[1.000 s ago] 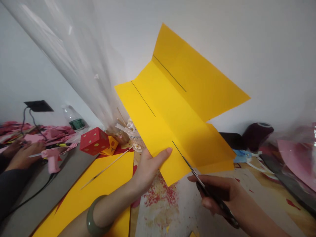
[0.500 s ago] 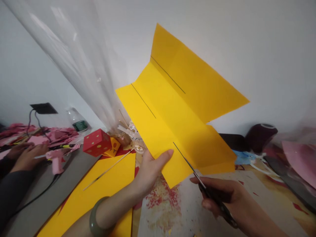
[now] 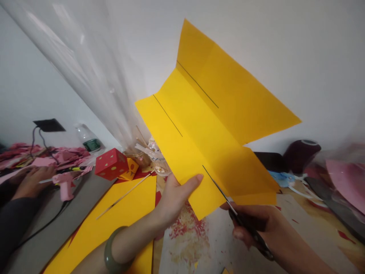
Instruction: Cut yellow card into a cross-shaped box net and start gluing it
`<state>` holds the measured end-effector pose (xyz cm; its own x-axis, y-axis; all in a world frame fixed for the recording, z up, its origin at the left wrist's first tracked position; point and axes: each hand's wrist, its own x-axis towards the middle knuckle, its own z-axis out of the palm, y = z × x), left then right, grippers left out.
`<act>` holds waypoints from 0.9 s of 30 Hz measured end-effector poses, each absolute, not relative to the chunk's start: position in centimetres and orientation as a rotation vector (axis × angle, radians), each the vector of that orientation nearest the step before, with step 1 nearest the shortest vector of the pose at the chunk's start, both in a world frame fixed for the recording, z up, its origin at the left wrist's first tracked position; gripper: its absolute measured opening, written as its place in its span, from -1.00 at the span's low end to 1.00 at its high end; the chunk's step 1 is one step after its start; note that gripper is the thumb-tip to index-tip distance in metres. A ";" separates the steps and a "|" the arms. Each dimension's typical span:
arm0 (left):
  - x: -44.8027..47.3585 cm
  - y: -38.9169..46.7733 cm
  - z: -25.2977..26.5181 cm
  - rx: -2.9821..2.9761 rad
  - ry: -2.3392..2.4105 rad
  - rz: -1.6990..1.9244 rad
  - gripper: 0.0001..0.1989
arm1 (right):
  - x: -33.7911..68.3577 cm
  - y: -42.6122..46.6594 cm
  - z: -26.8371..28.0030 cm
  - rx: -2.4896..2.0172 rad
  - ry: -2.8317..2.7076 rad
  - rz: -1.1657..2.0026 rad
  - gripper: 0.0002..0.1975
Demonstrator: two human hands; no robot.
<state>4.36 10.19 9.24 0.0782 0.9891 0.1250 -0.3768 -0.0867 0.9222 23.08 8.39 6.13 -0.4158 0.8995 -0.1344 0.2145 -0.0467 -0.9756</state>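
Hands apart. My left hand (image 3: 173,199) pinches the lower edge of the yellow sheet (image 3: 208,121), thumb in front, fingers behind; my right hand (image 3: 265,222) grips the scissors (image 3: 251,230), blades at the near edge, in line with a dark line (image 3: 209,176). How far the cut runs, or how wide the blades stand, I cannot tell.

Sheet: raised above the table (image 3: 157,255), creased into panels, two more lines on its upper part.

Method, my judgement: keep the blades on the line, stop at its end, hold the panel taut beside the cut, thumb clear. The loose folds could swing and pull the line askew; short bites seem safer.

Below: stained board (image 3: 188,247). Left: second yellow sheet (image 3: 122,209) with a thin stick on it, red box (image 3: 111,164), glue gun (image 3: 65,186), then a co-worker's hands (image 3: 34,180).
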 end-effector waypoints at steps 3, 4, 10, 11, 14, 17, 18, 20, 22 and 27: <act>4.4 10.3 9.2 1.045 0.799 1.368 -0.53 | 22.8 8.0 6.5 -1.222 -1.602 1.504 -0.66; 4.4 10.3 9.2 1.043 0.800 1.371 -0.53 | 22.6 7.8 6.7 -1.236 -1.570 1.487 -0.68; 4.4 10.0 9.4 1.046 0.782 1.357 -0.51 | 22.4 7.4 6.9 -1.271 -1.487 1.424 -0.76; 4.4 10.0 9.4 1.050 0.778 1.347 -0.51 | 22.6 7.6 6.7 -1.270 -1.528 1.431 -0.80; 4.3 9.8 9.5 1.057 0.771 1.317 -0.54 | 23.3 8.0 6.1 -1.250 -1.663 1.412 -0.82; 4.3 9.7 9.6 1.060 0.779 1.313 -0.57 | 23.8 8.4 5.9 -1.251 -1.694 1.422 -0.79; 4.4 9.7 9.6 1.058 0.783 1.318 -0.58 | 23.8 8.4 5.9 -1.242 -1.688 1.458 -0.80; 4.4 9.7 9.7 1.050 0.793 1.319 -0.59 | 23.7 8.4 6.1 -1.223 -1.684 1.511 -0.79; 4.5 9.8 9.7 1.040 0.800 1.316 -0.59 | 23.5 8.4 6.3 -1.227 -1.695 1.499 -0.76; 4.4 9.8 9.8 1.039 0.807 1.310 -0.58 | 23.1 8.2 6.4 -1.268 -1.698 1.440 -0.71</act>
<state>4.42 9.78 9.75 0.1198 0.9888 0.0889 -0.3646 -0.0395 0.9303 23.12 8.19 6.43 -0.3869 0.9103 -0.1474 0.2944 -0.0296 -0.9552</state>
